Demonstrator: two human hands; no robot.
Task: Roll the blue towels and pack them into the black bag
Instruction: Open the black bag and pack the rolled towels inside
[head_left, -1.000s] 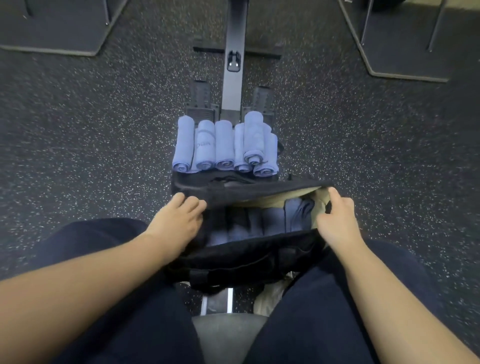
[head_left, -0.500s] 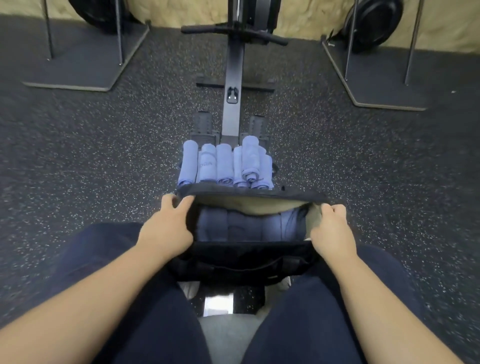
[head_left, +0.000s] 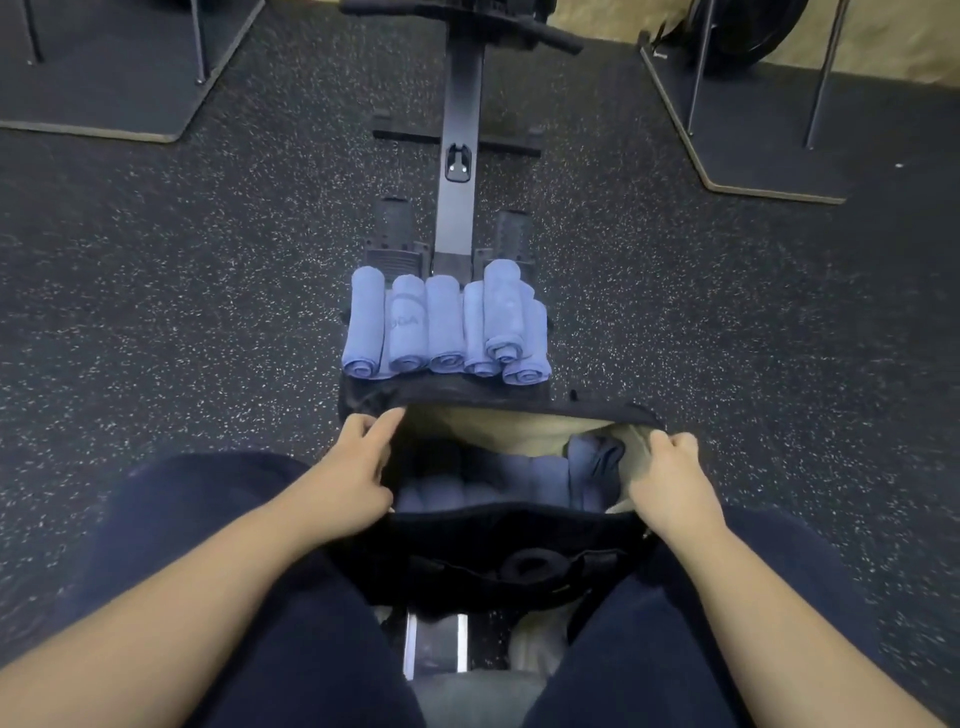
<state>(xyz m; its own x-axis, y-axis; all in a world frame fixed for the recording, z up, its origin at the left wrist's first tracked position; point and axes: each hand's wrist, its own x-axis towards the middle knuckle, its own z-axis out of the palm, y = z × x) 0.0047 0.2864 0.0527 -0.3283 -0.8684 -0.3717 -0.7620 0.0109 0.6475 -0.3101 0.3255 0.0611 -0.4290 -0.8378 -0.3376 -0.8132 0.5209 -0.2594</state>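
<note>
The black bag (head_left: 498, 551) sits between my knees with its mouth held wide, tan lining showing. Several rolled blue towels (head_left: 483, 480) lie side by side inside it. My left hand (head_left: 358, 467) grips the bag's left rim, fingers over the edge. At the right end of the opening, my right hand (head_left: 670, 483) grips the rim. Just beyond the bag, several more rolled blue towels (head_left: 447, 327) lie in a row, one stacked on top at the right.
A rowing machine rail (head_left: 460, 130) with two footrests (head_left: 511, 234) runs away from me on the speckled rubber floor. Dark mats with metal stand legs lie at far left (head_left: 119, 78) and far right (head_left: 769, 135). My dark-trousered thighs flank the bag.
Both hands have shifted from the bag's top to its side rims and pulled the mouth wider open. My head has tilted, changing the view of the room.
</note>
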